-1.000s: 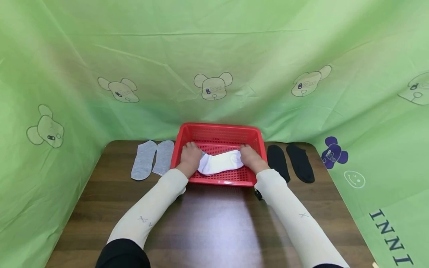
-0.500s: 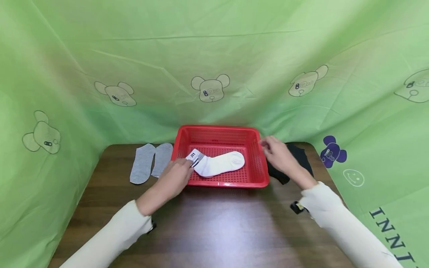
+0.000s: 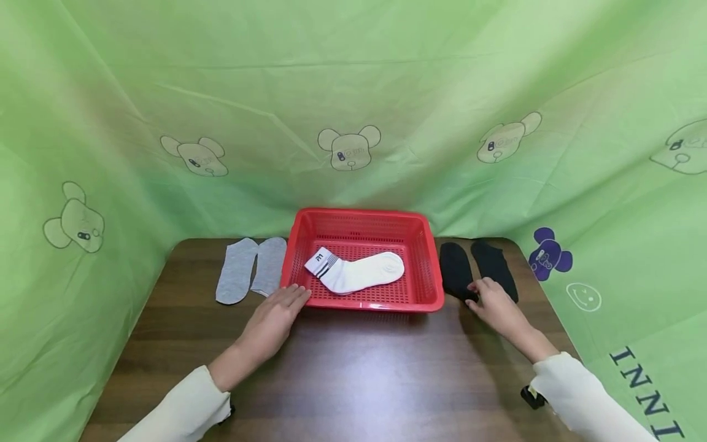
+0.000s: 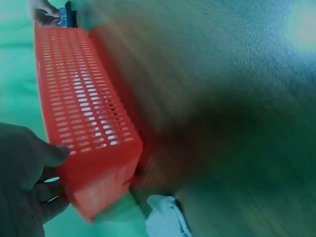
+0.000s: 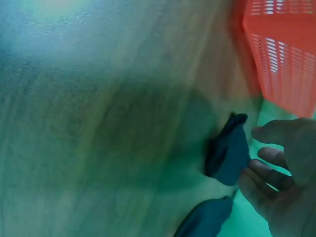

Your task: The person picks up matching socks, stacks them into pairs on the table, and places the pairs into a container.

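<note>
Black sock [image 3: 455, 267], head view: lies on the brown wood-grain table [image 3: 353, 374], just right of the red basket [image 3: 375, 305]; a second black sock [image 3: 495, 267] lies beyond it. Green cloth [image 3: 353, 73] printed with mouse-like heads rises behind and at both sides. Grey socks [image 3: 236, 270] lie left of the basket; a white sock [image 3: 364, 273] lies inside. Left hand [image 3: 274, 319]: fingers extended over the basket's near-left corner. Right hand [image 3: 495, 305]: thumb and fingers parted at the black sock's near end, no closed grip seen. Compared with half a second ago, the right hand has dropped from the basket's right rim, and the left has left the white sock's cuff.

Left wrist view: thumb at the perforated wall's edge, fingers spread beyond the corner.

Right wrist view: fingers beside the black sock; contact cannot be confirmed. Wood surface blurred.
</note>
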{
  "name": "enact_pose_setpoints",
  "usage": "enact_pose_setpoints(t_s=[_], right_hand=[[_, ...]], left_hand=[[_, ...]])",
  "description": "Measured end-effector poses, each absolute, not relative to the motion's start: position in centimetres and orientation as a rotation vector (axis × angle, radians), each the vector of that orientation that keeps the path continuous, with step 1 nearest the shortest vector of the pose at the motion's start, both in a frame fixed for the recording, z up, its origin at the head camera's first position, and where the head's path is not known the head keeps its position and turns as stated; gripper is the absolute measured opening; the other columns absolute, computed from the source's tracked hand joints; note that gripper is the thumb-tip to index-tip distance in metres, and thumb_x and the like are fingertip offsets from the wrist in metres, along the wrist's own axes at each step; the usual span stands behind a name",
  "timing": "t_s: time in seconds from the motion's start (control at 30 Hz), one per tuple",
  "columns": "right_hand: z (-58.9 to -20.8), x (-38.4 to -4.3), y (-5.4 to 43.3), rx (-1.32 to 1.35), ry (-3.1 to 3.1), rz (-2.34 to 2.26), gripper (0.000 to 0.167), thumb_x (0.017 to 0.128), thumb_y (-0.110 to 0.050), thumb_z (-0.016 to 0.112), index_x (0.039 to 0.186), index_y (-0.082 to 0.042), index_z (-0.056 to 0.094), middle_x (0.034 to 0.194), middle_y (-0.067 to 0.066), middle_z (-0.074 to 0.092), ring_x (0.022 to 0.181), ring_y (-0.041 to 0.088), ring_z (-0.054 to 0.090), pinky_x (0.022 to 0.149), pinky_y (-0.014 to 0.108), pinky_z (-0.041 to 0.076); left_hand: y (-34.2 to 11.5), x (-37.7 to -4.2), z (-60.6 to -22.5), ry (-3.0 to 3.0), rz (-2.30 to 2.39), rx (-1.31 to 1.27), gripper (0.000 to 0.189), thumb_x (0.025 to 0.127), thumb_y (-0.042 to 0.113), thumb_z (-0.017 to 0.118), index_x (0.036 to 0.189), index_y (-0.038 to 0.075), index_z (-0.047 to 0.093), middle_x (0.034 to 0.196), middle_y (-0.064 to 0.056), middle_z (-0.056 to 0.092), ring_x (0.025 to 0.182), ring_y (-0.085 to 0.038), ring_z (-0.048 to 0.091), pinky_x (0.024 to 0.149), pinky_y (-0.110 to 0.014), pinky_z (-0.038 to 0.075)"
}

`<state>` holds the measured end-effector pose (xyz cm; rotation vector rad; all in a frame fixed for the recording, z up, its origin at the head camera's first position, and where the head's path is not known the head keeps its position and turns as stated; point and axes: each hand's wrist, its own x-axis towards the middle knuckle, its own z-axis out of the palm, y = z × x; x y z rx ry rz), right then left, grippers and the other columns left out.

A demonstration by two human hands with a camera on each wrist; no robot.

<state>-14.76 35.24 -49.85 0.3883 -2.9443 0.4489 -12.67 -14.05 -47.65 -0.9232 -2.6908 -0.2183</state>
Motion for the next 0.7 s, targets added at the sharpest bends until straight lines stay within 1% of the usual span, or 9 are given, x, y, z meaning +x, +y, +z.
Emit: enact_pose_setpoints(t_s=[0.07,0.13,0.3,0.37,0.53,0.7], right_hand=[[-50.5,-14.7,35.2,0.431,-2.909,0.425,0.024,0.083,-0.002,0.078,0.101,0.008,0.066,0.095,0.020,0.063,0.087,0.036,0.062,0.077,0.051,0.054],[-51.0,-14.7,35.0,0.457,-2.884,0.390,0.023,0.082,-0.001,0.079,0.099,0.007,0.066,0.095,0.020,0.064,0.089,0.038,0.063,0.078,0.052,0.055],[-52.2,-14.8,34.9,0.479,-2.885,0.284,0.021,0.081,0.001,0.078,0.098,0.006,0.066,0.094,0.017,0.064,0.089,0.037,0.063,0.079,0.050,0.055],[-52.9,-14.8,35.0,0.500,-2.880,0.265,0.021,0.080,0.003,0.077,0.097,0.006,0.065,0.092,0.016,0.063,0.088,0.036,0.063,0.078,0.048,0.056],[-54.1,-15.1,34.8,0.584,-2.776,0.227,0.022,0.073,0.011,0.073,0.092,0.005,0.063,0.085,0.015,0.058,0.079,0.034,0.061,0.072,0.046,0.054],[-54.5,-15.3,34.8,0.593,-2.708,0.188,0.025,0.069,0.013,0.070,0.090,0.003,0.061,0.083,0.014,0.056,0.077,0.036,0.059,0.070,0.046,0.053]], left_hand=[[-14.0,-12.6,-47.9,-2.668,-0.176,-0.924,0.047,0.087,-0.007,0.072,0.133,0.001,0.066,0.136,-0.015,0.067,0.129,-0.031,0.063,0.108,-0.048,0.050],[-13.9,-12.5,-48.1,-2.655,-0.174,-0.923,0.045,0.088,-0.004,0.072,0.133,0.000,0.066,0.136,-0.015,0.067,0.129,-0.032,0.063,0.110,-0.048,0.049],[-13.7,-12.5,-48.5,-2.635,-0.207,-0.931,0.042,0.090,-0.005,0.069,0.132,-0.001,0.066,0.135,-0.016,0.068,0.129,-0.032,0.063,0.112,-0.047,0.047],[-13.8,-12.5,-48.5,-2.632,-0.196,-0.935,0.042,0.090,-0.008,0.067,0.132,0.000,0.067,0.135,-0.015,0.068,0.129,-0.032,0.063,0.112,-0.046,0.047],[-13.9,-12.6,-48.7,-2.626,-0.144,-0.931,0.040,0.090,-0.006,0.069,0.130,0.001,0.068,0.133,-0.014,0.069,0.126,-0.031,0.065,0.109,-0.045,0.050],[-13.8,-12.7,-48.9,-2.591,-0.194,-0.891,0.041,0.089,-0.007,0.070,0.129,0.001,0.069,0.131,-0.015,0.070,0.124,-0.030,0.067,0.108,-0.045,0.051]])
